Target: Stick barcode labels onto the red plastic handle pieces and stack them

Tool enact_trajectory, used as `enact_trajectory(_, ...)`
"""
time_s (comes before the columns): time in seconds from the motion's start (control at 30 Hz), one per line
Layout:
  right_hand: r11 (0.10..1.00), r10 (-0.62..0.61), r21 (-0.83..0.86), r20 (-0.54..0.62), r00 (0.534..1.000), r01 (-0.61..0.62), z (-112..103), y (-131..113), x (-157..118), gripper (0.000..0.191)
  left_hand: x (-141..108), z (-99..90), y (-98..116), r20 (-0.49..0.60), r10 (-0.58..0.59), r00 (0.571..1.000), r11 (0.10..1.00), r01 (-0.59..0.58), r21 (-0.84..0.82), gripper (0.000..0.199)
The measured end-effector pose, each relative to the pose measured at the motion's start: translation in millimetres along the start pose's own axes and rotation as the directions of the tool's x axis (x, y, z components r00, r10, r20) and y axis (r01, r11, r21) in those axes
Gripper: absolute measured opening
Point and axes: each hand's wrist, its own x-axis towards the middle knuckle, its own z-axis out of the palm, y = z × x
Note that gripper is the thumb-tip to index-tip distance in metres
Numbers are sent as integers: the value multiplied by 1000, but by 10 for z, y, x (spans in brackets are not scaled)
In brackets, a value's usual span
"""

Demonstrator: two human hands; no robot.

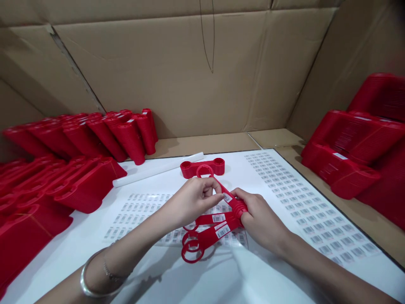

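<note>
Red ring-ended pieces [209,240], ends probably hidden

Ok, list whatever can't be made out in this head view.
In the head view:
Ends of the red plastic pieces: hidden by the right hand.
What the left hand pinches: hidden by its own fingers.
Digits on the barcode sheet: too small.
Print on the white labels: too small.
Right red stack: blurred at top, cut off by the right edge.
Left red stack: cut off by the left edge.
</note>
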Motion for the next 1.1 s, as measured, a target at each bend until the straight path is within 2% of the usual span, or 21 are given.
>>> enact_trajectory(0.63, 999, -43, -31, -7, 999, 42, 9, 1, 16, 29, 14, 13, -24, -4, 14, 1000, 1000, -14, -24, 17)
enact_trajectory(0.77, 998, -46, -33, 1, 999, 46, 15, 6, 4, 31, 4, 38, -23, -47, 19, 999, 997, -16, 70, 16)
enact_trajectory(0.87, 997, -67, -37, -1, 998, 67, 20, 18, -6, 32, -19, 90, -28, -114, 92, 989, 969, -62, 239, 18)
enact_trajectory(0.97, 993, -119, -12, 4, 993, 119, 26, 15, -20, 34, -35, 155, -63, -223, 234, 946, 864, -97, 495, 25)
enact_trajectory(1.03, 988, -156, 15, -2, 988, 156, 30, -2, -33, 33, -32, 180, -99, -304, 357, 883, 761, -86, 643, 30)
enact_trajectory(1.1, 983, -175, 51, -6, 985, 175, 33, -24, -45, 33, -21, 184, -132, -399, 448, 800, 697, -33, 716, 28)
